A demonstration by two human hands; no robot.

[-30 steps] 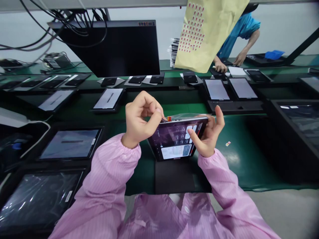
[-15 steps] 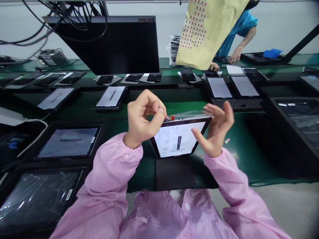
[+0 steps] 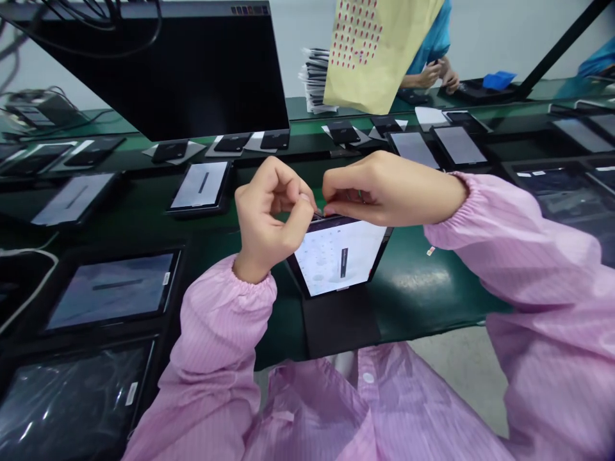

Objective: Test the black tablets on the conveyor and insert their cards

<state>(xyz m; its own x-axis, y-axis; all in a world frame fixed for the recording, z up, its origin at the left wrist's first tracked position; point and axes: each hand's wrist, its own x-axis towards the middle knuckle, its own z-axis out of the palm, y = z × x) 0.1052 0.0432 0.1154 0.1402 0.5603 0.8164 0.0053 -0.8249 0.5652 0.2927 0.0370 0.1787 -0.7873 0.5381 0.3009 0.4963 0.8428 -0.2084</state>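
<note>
A tablet [image 3: 321, 259] with a lit white screen and a dark bar across it stands tilted on the green table, its lower edge by a flat black board [image 3: 342, 325]. At its top edge my left hand [image 3: 270, 214] is closed in a pinch near the left corner, where a small dark piece shows at the fingertips. My right hand [image 3: 391, 189] reaches over from the right, thumb and fingers pinched close beside the left fingertips on that edge. Whatever lies between the right fingertips is hidden. A tiny white and orange card [image 3: 430, 251] lies on the table.
Left of me are a lit tablet [image 3: 113, 291] and a plastic-wrapped tablet [image 3: 72, 390]. A monitor [image 3: 192, 70] overhangs the far side, with a yellow sheet [image 3: 369, 57] hanging beside it. Several tablets line the back. Across the table a person in blue [image 3: 435, 38] works with both hands.
My right hand has swung from the tablet's right edge to its top, closing from spread fingers into a pinch. A red and orange card that stuck up there is now hidden. The view has shifted.
</note>
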